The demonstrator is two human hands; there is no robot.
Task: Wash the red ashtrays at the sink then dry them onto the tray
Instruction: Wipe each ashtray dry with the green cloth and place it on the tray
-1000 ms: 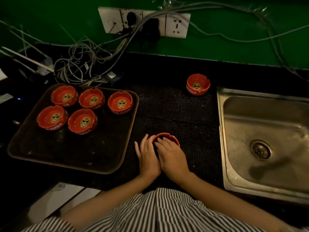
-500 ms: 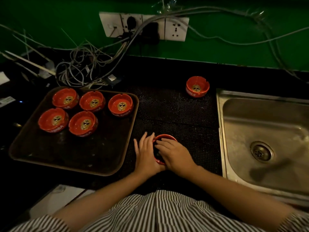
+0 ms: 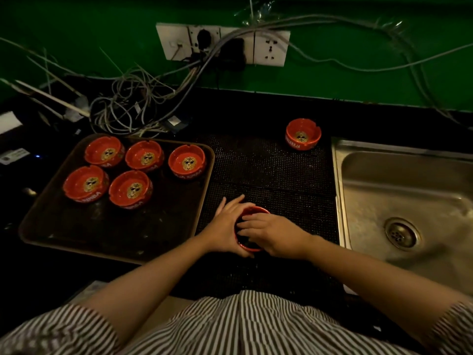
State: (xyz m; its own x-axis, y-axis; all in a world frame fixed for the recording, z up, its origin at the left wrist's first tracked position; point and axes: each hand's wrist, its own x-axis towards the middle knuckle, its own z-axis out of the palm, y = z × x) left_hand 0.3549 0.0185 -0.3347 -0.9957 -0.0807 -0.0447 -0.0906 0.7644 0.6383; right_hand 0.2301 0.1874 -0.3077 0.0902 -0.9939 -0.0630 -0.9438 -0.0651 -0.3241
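Drying ashtray [image 3: 252, 228]: left hand [image 3: 225, 230] cupping it, right hand [image 3: 271, 233] fingers wiping inside, next onto tray [image 3: 102, 239] at 9 o'clock.

Five ashtrays [image 3: 133, 170] sit on a tray [image 3: 76, 242] at left; a mat [image 3: 268, 170] lies between tray and sink [image 3: 409, 201], one ashtray [image 3: 303, 134] at its far corner, another [image 3: 252, 248] near its front between both hands.

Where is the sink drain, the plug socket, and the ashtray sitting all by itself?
sink drain [image 3: 401, 234], head view, on the metal strainer.
plug socket [image 3: 270, 49], head view, on the white faceplate.
lone red ashtray [image 3: 302, 135], head view, on the logo in its bowl.
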